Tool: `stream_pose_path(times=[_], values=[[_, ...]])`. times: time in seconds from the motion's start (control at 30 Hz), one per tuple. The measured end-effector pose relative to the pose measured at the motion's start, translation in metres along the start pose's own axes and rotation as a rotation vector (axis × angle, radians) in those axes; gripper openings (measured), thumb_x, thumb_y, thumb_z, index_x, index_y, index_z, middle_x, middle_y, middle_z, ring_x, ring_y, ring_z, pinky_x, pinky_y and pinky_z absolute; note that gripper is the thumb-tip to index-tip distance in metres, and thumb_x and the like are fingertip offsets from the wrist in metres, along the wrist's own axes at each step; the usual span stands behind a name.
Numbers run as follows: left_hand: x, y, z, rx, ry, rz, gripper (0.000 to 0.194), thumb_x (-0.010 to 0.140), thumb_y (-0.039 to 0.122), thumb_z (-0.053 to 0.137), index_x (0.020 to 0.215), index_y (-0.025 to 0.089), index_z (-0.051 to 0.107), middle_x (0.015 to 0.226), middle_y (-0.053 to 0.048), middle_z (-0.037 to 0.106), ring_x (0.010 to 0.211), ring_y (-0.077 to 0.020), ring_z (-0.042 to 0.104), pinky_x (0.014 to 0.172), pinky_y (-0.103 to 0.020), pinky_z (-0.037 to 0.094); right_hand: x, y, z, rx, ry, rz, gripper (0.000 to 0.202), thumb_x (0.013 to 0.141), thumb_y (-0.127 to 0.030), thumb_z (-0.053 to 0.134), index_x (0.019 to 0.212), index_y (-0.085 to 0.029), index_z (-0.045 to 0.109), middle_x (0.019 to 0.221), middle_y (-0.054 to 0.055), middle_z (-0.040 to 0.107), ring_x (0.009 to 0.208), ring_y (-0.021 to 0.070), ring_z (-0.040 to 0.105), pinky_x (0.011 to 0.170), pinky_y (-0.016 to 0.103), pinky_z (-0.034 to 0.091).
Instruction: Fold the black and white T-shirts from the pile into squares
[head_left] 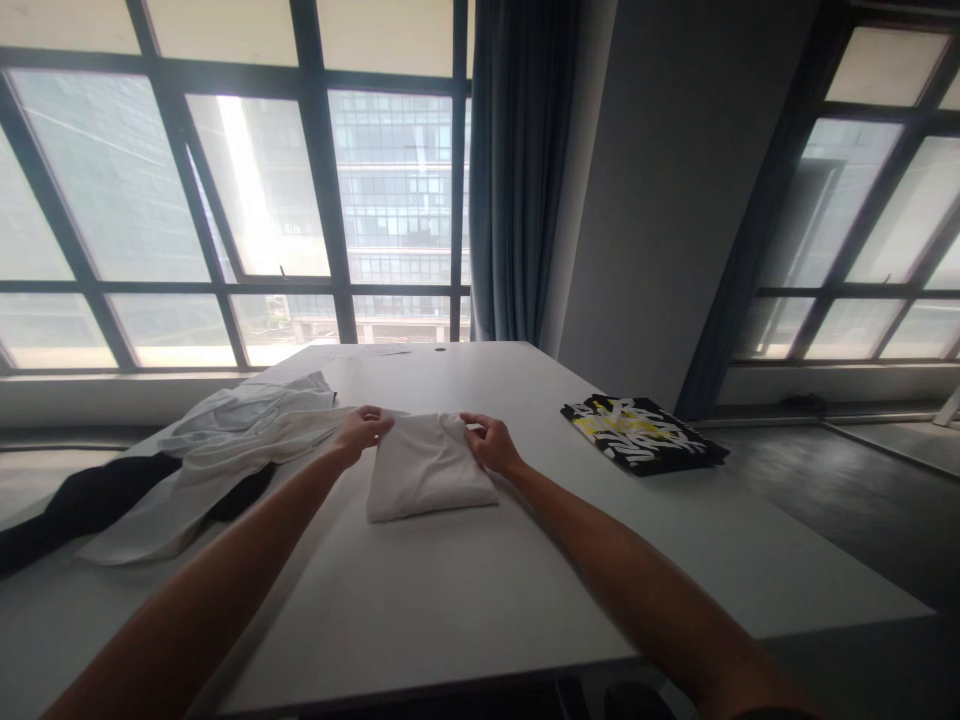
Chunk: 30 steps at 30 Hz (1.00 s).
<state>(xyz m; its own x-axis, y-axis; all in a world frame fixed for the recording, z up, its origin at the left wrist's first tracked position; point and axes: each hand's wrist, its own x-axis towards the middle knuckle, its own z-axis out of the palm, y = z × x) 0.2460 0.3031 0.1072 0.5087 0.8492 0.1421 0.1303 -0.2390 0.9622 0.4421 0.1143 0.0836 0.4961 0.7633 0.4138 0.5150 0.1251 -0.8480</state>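
Note:
A folded white cloth (429,470) lies on the white table (450,610), roughly rectangular, with soft creases across its upper part. My left hand (365,430) pinches its far left corner, fingers closed on the fabric. At the far right corner, my right hand (489,440) has its fingers curled round the edge of the same cloth. Both forearms reach in from the bottom of the view.
Rumpled white garments (247,430) and a black one (105,495) are heaped at the left. A folded black, white and yellow patterned garment (637,432) lies at the table's right edge. Windows and a dark curtain (517,170) stand beyond.

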Motion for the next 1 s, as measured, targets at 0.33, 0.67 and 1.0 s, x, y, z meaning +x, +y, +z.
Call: stream_pose_path(times=[0.33,0.67,1.0], values=[[-0.003,-0.013,0.011,0.49,-0.009,-0.043,0.018,0.06,0.023,0.075,0.055,0.017,0.058,0.051,-0.001,0.056,0.065,-0.0217,0.062,0.055,-0.027,0.044,0.007,0.01,0.01,0.172,-0.079,0.073,0.082,0.065,-0.015,0.075,0.143,-0.013,0.051,0.116,0.013,0.069,0.079,0.0146,0.066,0.069,0.026,0.056],[-0.002,0.005,0.016,0.617,-0.001,0.123,0.005,0.063,0.02,0.063,0.059,0.019,0.059,0.064,-0.002,0.065,0.079,-0.02,0.063,0.065,-0.024,0.044,0.011,0.022,0.01,-0.034,-0.097,0.116,0.026,0.069,-0.023,0.073,0.093,-0.014,0.071,0.087,0.004,0.072,0.079,0.0165,0.064,0.073,0.025,0.05],[0.007,-0.005,0.019,0.41,-0.02,0.002,0.022,0.067,0.016,0.062,0.088,0.012,0.066,0.061,0.0,0.063,0.056,-0.015,0.062,0.052,-0.023,0.048,0.016,0.028,0.012,-0.078,0.012,-0.015,0.013,0.074,-0.023,0.063,0.086,-0.02,0.06,0.082,-0.001,0.068,0.076,0.0144,0.061,0.073,0.025,0.049]])
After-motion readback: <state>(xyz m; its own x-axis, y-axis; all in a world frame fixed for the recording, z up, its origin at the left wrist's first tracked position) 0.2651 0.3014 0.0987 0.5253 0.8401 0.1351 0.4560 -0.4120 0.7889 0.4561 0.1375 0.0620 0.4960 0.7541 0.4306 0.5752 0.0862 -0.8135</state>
